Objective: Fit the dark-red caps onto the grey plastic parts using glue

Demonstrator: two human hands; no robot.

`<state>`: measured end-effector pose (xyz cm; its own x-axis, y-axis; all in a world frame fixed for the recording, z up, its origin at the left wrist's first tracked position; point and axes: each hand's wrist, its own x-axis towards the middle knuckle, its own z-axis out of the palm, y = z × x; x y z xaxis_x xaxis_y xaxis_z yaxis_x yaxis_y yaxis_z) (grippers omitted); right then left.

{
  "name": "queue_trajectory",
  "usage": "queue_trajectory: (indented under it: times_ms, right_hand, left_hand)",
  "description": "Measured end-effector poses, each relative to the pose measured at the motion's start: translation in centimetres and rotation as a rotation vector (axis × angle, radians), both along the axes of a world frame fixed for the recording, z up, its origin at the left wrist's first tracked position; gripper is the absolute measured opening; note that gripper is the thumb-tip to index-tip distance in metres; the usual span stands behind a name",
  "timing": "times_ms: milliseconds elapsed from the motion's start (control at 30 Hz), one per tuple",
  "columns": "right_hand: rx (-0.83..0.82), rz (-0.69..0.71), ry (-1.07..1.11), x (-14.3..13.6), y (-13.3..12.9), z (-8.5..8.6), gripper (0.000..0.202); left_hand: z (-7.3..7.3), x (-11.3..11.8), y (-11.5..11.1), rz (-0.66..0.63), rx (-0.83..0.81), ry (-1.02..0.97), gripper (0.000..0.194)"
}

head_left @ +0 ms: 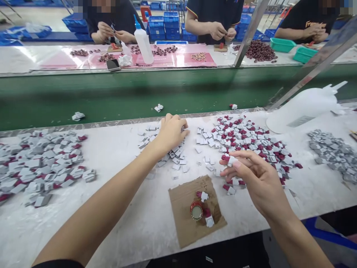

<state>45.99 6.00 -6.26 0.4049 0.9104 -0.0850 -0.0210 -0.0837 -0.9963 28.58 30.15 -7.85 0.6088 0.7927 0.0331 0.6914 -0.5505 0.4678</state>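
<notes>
My left hand (173, 132) reaches over a loose heap of small light-grey plastic pieces (178, 160). Its fingers curl down, and what lies between them is hidden. Between the thumb and fingers of my right hand (259, 178) is a small maroon-and-grey plastic part (229, 160). That hand is beside a pile of similar maroon-and-grey parts (251, 137). In front of me lies a square of brown cardboard (181, 219). A red bottle cap (196, 211), its hollow side up, sits on it with two more maroon-and-grey parts (208, 217) close by.
A larger heap of grey-and-maroon parts (55, 160) spreads at left; grey pieces (333, 152) lie at far right. A white plastic bottle (304, 109) lies behind them. A green belt (117, 95) separates my table from several co-workers opposite. A metal post (249, 35) rises there.
</notes>
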Motion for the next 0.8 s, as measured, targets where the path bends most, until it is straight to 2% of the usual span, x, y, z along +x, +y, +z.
queue_trajectory:
  times_ms: [100,167,200,267,300,367,433,533,700,800]
  right_hand:
    - [0.020,-0.067,0.088,-0.7,-0.7,-0.1,0.024]
    - [0.040,-0.114,0.147,-1.2,-1.1,-0.3,0.023]
    - [0.056,-0.133,0.178,-1.4,-1.3,-0.4,0.023]
    - [0.094,-0.158,0.232,-2.1,-1.6,-0.6,0.021]
    - [0.108,-0.166,0.249,-2.5,-1.8,-0.7,0.021]
    - [0.104,-0.178,0.250,-3.3,-2.1,-0.8,0.021]
    - [0.062,-0.180,0.201,-4.1,-2.4,-0.9,0.021]
    - [0.008,-0.175,0.098,-5.0,-3.0,-0.9,0.017]
    - [0.033,-0.151,-0.037,-5.2,-3.4,-0.7,0.005]
    - [0.022,-0.035,-0.051,-4.7,-3.8,-0.6,0.016]
  left_hand:
    - [1.3,0.1,-1.6,-0.029,-0.054,-0.077,0.004]
    - [2.4,-0.2,-4.2,-0.077,-0.267,-0.273,0.008]
    - [2.8,-0.4,-5.9,-0.103,-0.432,-0.413,0.010]
    - [3.1,-0.7,-9.7,-0.159,-0.718,-0.608,0.013]
    - [3.1,-0.8,-11.5,-0.151,-0.790,-0.692,0.012]
    - [2.7,-0.9,-14.5,-0.084,-0.829,-0.809,0.010]
    - [2.1,-1.0,-16.5,0.001,-0.825,-0.869,0.010]
    - [1.6,-1.3,-17.8,0.078,-0.886,-0.888,0.013]
    - [1.6,-2.3,-17.8,0.132,-0.934,-0.850,0.014]
    - [1.7,-3.3,-17.7,0.135,-0.926,-0.820,0.014]
